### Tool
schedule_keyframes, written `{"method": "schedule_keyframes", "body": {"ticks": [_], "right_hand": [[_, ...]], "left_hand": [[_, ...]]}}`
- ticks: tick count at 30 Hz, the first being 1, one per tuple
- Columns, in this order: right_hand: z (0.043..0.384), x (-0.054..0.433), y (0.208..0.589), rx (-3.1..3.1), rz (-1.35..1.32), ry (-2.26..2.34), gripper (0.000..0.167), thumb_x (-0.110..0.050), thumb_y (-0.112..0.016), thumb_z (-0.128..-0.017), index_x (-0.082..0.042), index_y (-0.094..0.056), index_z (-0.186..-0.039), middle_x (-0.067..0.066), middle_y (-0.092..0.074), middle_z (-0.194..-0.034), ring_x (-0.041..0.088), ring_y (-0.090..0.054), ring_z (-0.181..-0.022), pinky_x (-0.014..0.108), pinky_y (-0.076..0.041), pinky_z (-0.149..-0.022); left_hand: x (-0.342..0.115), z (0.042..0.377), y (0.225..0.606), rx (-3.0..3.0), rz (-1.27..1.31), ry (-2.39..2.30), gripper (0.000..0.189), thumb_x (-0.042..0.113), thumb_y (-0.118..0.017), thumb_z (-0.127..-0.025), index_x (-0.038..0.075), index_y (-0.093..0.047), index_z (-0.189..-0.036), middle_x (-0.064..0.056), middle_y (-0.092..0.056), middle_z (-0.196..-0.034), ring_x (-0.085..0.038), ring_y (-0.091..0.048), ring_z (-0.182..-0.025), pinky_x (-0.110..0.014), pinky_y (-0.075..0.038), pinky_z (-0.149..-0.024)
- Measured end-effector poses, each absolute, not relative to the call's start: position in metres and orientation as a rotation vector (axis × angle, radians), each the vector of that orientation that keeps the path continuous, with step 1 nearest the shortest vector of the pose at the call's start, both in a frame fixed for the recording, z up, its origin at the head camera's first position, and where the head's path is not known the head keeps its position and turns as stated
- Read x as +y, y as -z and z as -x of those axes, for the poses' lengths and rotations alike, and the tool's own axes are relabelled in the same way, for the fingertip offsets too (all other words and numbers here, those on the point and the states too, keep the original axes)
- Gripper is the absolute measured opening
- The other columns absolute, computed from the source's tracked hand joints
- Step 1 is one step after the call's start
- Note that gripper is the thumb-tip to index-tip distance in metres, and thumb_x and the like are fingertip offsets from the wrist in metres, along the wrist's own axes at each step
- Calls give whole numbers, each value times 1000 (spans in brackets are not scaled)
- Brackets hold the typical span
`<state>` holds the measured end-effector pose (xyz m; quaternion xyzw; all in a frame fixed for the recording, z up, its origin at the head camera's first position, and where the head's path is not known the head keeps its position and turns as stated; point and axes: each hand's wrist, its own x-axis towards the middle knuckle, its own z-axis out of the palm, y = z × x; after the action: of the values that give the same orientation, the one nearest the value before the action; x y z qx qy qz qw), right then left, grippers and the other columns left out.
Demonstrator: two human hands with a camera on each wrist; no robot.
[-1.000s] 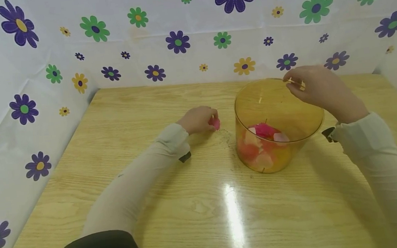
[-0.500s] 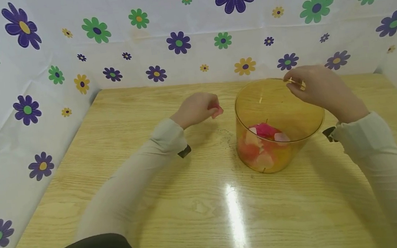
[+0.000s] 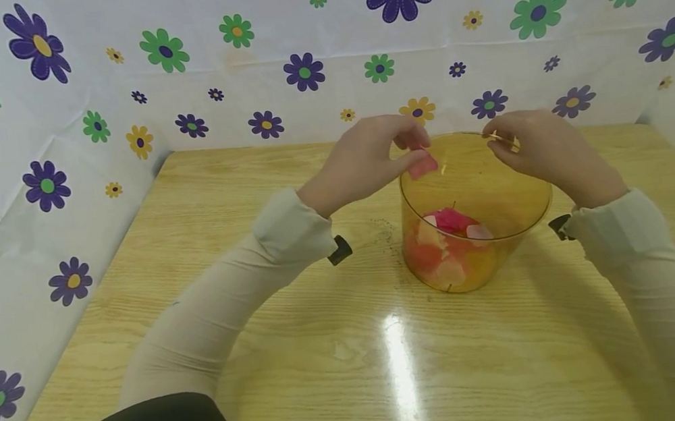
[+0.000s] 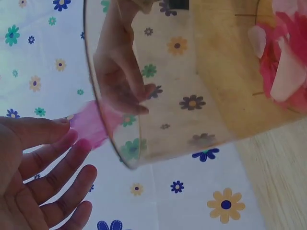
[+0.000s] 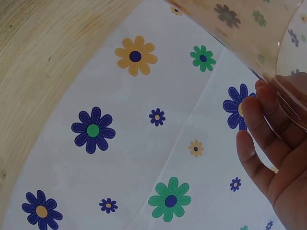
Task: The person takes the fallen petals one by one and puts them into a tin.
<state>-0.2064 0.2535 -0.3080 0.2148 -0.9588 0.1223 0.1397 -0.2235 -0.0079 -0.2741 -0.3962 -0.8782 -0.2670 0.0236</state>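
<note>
A transparent amber tub (image 3: 481, 183) stands on the wooden table, with pink, red and pale petals (image 3: 451, 220) heaped at its bottom. My left hand (image 3: 369, 160) pinches a pink petal (image 3: 422, 165) between thumb and fingertips at the left part of the tub's rim. In the left wrist view the pink petal (image 4: 91, 124) overlaps the rim, and the other fingers of my left hand (image 4: 53, 177) are loosely bent. My right hand (image 3: 542, 153) grips the far right rim with thumb and fingers. The right wrist view shows the fingers of my right hand (image 5: 273, 139) against the clear wall.
Small dark specks (image 3: 385, 233) lie on the wooden table (image 3: 302, 349) left of the tub. A white cloth (image 3: 321, 36) printed with purple, green and yellow flowers rises behind the table and along its sides.
My left hand has lifted the pink petal from near the tabletop, moving it up and right to the tub's rim. The right hand keeps its hold on the rim; the tub stays in place.
</note>
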Motion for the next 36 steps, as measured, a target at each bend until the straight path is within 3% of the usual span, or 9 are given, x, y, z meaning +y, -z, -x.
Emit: {"method": "schedule_keyframes", "body": {"ticks": [10,15,25,32,36], "right_hand": [[206,253,307,-2759,-627,-352,15,-3,-61,-86,0,-66,-99,19,-70,-91,31,-64,-77,46,-55,-73],[206,253,306,-2762,-626,-347,15,-3,-61,-86,1,-66,-99,20,-69,-92,32,-64,-78,47,-54,-74],[205,254,308,-2790,-630,-364,16,-4,-60,-87,0,-66,-101,19,-70,-92,30,-64,-78,47,-54,-74],[207,256,308,-2768,-637,-355,15,-3,-61,-86,1,-66,-99,19,-70,-92,30,-64,-78,46,-54,-74],[208,256,309,-2778,-633,-360,15,-4,-60,-87,0,-66,-100,19,-70,-93,30,-63,-78,46,-54,-74]], "left_hand": [[-9,227,281,-2759,1191,709,19,26,-59,-93,15,-64,-108,4,-66,-106,-11,-58,-97,-22,-45,-87],[-23,246,289,-2772,1083,622,20,26,-57,-94,14,-64,-108,1,-66,-106,-13,-58,-97,-27,-47,-86],[-64,318,372,-3150,876,416,35,24,-60,-91,7,-57,-122,-10,-60,-121,-24,-57,-111,-38,-46,-95],[-63,335,402,-3290,788,427,47,28,-66,-86,4,-55,-125,-13,-59,-126,-27,-56,-114,-40,-45,-98],[-62,340,411,-3308,787,385,43,25,-65,-83,5,-58,-121,-10,-60,-126,-26,-56,-113,-40,-46,-96]]}}
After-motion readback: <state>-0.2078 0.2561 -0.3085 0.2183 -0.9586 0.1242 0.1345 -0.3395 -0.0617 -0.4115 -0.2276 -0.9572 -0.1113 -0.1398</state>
